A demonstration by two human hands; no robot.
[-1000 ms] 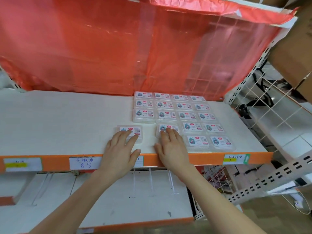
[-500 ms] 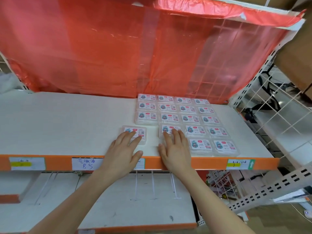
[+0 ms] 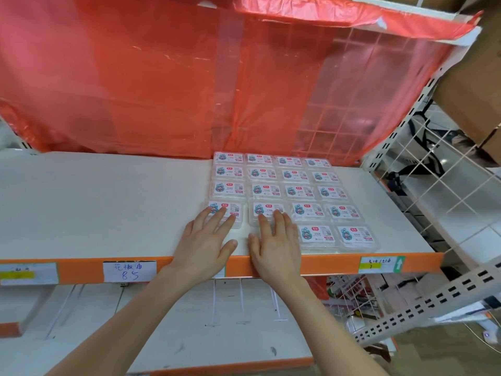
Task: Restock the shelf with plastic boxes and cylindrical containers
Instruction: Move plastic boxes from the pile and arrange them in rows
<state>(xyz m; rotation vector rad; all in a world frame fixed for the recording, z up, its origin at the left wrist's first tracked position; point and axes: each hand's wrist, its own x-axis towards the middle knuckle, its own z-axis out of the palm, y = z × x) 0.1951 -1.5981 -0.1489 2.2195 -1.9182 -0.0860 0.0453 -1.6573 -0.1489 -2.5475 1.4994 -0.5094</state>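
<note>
Flat clear plastic boxes with labelled lids, laid in a grid on the white shelf (image 3: 95,202), right half.
Left hand (image 3: 206,245) lies flat on the left-end box (image 3: 233,209), fingers straight and spread. Right hand (image 3: 273,248), equally flat, rests on the neighbouring box (image 3: 267,208). Neither grips anything. Both boxes sit at the near-left corner of the stocked grid (image 3: 295,191), which runs back to the red plastic sheet (image 3: 162,77). Probably light, rigid and slick-bottomed, so they slide easily under flat fingers. To lift, pinch the side walls; lids may flex.
</note>
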